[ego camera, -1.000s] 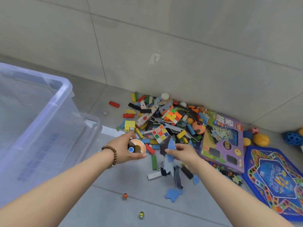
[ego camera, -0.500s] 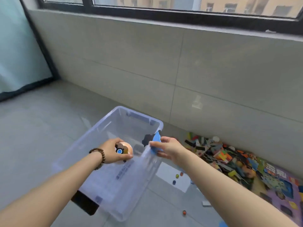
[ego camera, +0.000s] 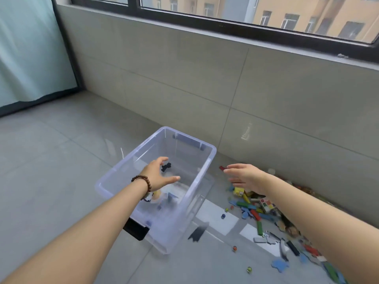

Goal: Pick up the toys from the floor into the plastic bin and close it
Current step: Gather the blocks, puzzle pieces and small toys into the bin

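Note:
A clear plastic bin (ego camera: 205, 160) stands open on the grey floor. My left hand (ego camera: 158, 176), with a bead bracelet at the wrist, hovers over the bin with fingers spread and nothing in it. Inside the bin lie a black puzzle piece (ego camera: 165, 167), a blurred orange round toy (ego camera: 155, 196) and blue pieces (ego camera: 171, 196). My right hand (ego camera: 246, 177) is open, to the right of the bin's rim and above the toy pile (ego camera: 264, 208). That pile of coloured blocks, puzzle pieces and a cube puzzle lies along the wall.
A black piece (ego camera: 198, 233) lies on the floor by the bin's right side. Marbles (ego camera: 234, 248) are scattered in front of the pile. A black object (ego camera: 136, 230) sits under the bin's near corner. A tiled wall with a window runs behind; a curtain (ego camera: 26, 48) hangs at left.
Both hands have let go of their toys: the orange round toy and the blue pieces now lie in the bin. My right hand has moved right, away from the rim.

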